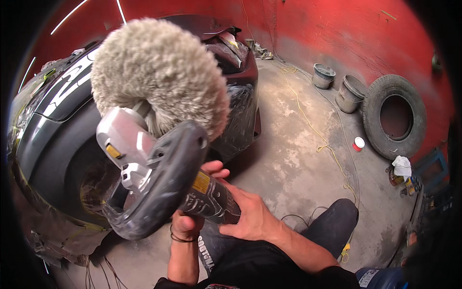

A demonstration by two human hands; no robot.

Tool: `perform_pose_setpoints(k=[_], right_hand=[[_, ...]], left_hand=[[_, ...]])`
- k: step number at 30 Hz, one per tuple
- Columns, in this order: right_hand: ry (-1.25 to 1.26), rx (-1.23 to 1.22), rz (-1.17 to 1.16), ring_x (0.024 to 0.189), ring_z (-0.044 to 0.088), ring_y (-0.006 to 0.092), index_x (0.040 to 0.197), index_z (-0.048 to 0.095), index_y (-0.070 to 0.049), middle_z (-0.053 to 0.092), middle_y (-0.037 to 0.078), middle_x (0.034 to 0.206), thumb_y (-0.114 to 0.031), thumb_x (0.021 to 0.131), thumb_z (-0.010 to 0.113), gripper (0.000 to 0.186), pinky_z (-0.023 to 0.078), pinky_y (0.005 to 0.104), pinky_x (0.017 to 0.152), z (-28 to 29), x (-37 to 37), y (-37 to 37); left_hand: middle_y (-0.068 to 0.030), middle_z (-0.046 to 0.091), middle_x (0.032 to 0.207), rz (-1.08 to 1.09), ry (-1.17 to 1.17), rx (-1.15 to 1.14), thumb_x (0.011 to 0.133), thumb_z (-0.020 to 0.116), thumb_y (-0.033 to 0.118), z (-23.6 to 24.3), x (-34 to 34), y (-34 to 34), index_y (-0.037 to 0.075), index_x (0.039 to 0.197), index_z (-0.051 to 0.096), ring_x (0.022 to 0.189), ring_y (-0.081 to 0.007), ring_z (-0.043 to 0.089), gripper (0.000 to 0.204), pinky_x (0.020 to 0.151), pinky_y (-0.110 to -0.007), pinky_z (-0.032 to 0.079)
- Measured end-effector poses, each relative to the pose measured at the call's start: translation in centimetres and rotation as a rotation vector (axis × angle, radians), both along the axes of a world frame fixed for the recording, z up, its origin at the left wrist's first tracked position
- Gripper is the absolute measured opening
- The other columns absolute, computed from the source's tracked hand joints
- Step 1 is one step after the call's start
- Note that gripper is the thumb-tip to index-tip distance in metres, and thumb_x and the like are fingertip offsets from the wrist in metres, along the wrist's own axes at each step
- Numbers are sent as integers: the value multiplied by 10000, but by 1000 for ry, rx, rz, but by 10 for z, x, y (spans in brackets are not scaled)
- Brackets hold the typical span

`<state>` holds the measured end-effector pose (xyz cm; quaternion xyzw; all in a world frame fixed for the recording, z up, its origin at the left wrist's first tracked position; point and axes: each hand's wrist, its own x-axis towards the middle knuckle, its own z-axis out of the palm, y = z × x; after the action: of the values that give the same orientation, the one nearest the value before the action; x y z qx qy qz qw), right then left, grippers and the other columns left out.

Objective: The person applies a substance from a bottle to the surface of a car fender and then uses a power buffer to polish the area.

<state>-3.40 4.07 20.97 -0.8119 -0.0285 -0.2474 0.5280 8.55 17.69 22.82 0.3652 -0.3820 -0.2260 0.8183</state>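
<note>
Between my hands is a polisher [204, 195] with a grey-black body, a black loop handle [166, 192] and a silver gear head [125, 137]. Its thick, cream wool pad [159, 72] is tipped up toward the upper left. My right hand [255, 214] is closed around the rear end of the body. From below, my left hand [185, 226] holds the body, its thumb on the near side; the polisher hides most of that hand. Behind the polisher stands a dark car [55, 137], and I cannot tell whether the pad touches it.
Masking paper [67, 238] hangs below the car's wheel arch. Along the red wall are two buckets [350, 94] and a tyre [370, 115]. A yellow cord [308, 123] and a dark cable run over the concrete floor, past a small red-and-white can [358, 144].
</note>
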Motion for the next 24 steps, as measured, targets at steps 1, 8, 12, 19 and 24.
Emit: perform_pose_setpoints(k=[1,8,12,19,24], right_hand=[[180,109,47,1199,733,422,1616,471,-35,729,238,1300,-154,752,872,960,573,444,1030,5,-7,5],[329,273,-180,1146,770,370,1507,569,4,773,214,1222,-173,843,855,744,603,446,963,-121,-49,4],[476,733,-264,912,766,225,1190,705,17,785,101,1024,-135,870,845,381,602,377,797,-195,-55,-3],[213,1298,-94,755,701,172,1132,700,-33,713,50,887,-51,876,792,273,575,350,692,-196,19,-10],[238,949,26,959,734,178,1200,701,-34,746,18,1018,-99,894,847,345,594,325,848,-195,47,-27]], left_hand=[[-267,605,1471,22,-13,33,729,970,626,-17,4,-3,-22,1672,303,1329,-414,653,1325,1148,-507,536],[-136,741,1203,88,249,371,836,893,86,-110,-44,-45,-29,1337,664,1083,-243,736,563,973,-381,601],[-102,759,1132,113,144,592,821,936,178,-136,-43,-82,-9,1284,665,1012,-183,722,568,928,-356,588],[-258,762,958,565,-301,1025,687,928,401,-115,1,-123,-29,1225,592,893,-427,782,766,831,-488,611],[-161,781,1016,558,-252,744,709,967,287,-93,17,-109,-15,1256,616,920,-229,756,716,887,-391,603]])
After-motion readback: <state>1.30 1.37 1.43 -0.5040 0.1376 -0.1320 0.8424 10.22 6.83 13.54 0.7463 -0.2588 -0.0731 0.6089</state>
